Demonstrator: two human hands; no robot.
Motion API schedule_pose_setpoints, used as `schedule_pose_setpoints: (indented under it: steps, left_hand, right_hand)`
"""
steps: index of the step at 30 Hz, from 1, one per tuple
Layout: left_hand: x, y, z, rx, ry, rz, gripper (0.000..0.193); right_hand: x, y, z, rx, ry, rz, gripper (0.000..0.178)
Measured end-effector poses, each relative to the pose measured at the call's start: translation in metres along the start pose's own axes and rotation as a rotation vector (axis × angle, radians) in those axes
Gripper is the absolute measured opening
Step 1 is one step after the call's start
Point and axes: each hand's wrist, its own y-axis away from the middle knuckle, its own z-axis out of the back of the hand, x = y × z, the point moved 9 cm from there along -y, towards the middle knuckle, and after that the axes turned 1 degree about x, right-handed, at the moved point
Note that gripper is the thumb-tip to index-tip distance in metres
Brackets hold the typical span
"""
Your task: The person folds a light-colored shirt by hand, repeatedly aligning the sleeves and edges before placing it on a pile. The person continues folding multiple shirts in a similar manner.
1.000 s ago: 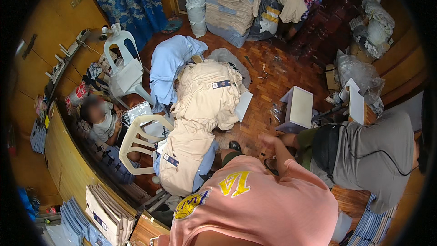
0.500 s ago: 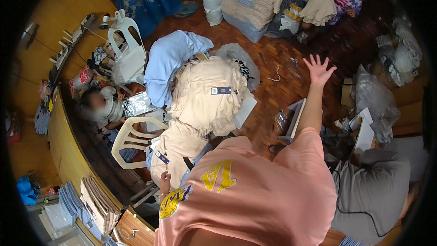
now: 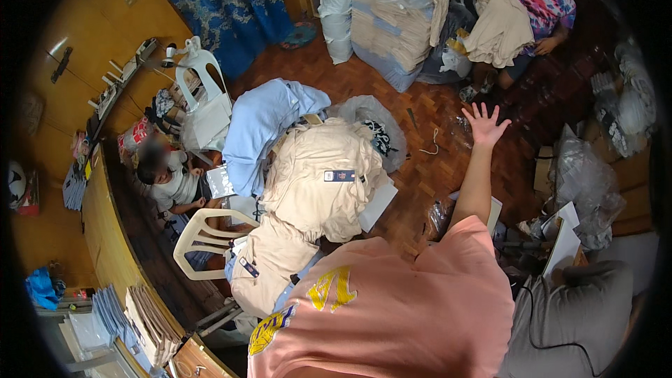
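My right arm is stretched out ahead over the wooden floor [image 3: 427,133]. My right hand [image 3: 484,128] is open with its fingers spread, palm toward me, holding nothing. To its left rises a heap of beige garments [image 3: 308,161] with a dark blue tag [image 3: 339,176] on top. A light blue garment [image 3: 252,147] lies against the heap's far left side. Nearer to me, another beige garment [image 3: 269,255] with a dark tag lies beside a cream plastic chair [image 3: 199,245]. My left hand does not show; the pink shirt [image 3: 392,301] on my torso fills the lower middle.
A seated person [image 3: 175,182] is at the left; another person [image 3: 539,0] at the far right has beige cloth on the lap. A wrapped garment bale [image 3: 395,28] stands at the back. Clear plastic bags [image 3: 584,182] and grey cloth [image 3: 574,308] with a black cable are at right.
The view has shifted, so the room sits lower in the picture. My left hand, seen near the lower beige garment before, has gone out of sight. My right hand stays spread.
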Motion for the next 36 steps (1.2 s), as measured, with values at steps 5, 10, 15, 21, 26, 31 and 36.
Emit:
schedule_pose_setpoints:
  steps: [5, 10, 15, 21, 26, 31, 36]
  left_hand:
    - [0.005, 0.01, 0.001, 0.022, 0.023, 0.06, 0.03]
    - [-0.047, 0.008, 0.022, -0.026, 0.106, -0.057, 0.03]
    - [-0.153, 0.012, 0.035, -0.107, 0.013, -0.202, 0.031]
    - [-0.177, 0.027, 0.023, -0.056, -0.231, -0.252, 0.034]
    - [-0.061, 0.004, 0.018, 0.073, -0.271, 0.065, 0.041]
    - [-0.06, 0.002, 0.043, 0.135, -0.378, 0.043, 0.049]
    - [-0.351, -0.012, -0.018, 0.254, -0.322, -0.246, 0.062]
  right_hand:
    - [0.012, -0.001, 0.017, -0.027, 0.005, 0.035, 0.076]
    - [0.01, -0.02, 0.036, -0.011, 0.009, 0.07, 0.076]
    - [-0.016, -0.036, 0.066, -0.213, 0.026, 0.028, 0.074]
    - [-0.005, -0.063, 0.145, -0.529, 0.115, 0.037, 0.071]
    - [0.056, -0.108, 0.235, -0.505, 0.109, 0.133, 0.071]
    - [0.052, -0.097, 0.212, -0.477, 0.117, 0.136, 0.07]
    - [0.058, -0.062, 0.221, -0.54, 0.217, 0.11, 0.067]
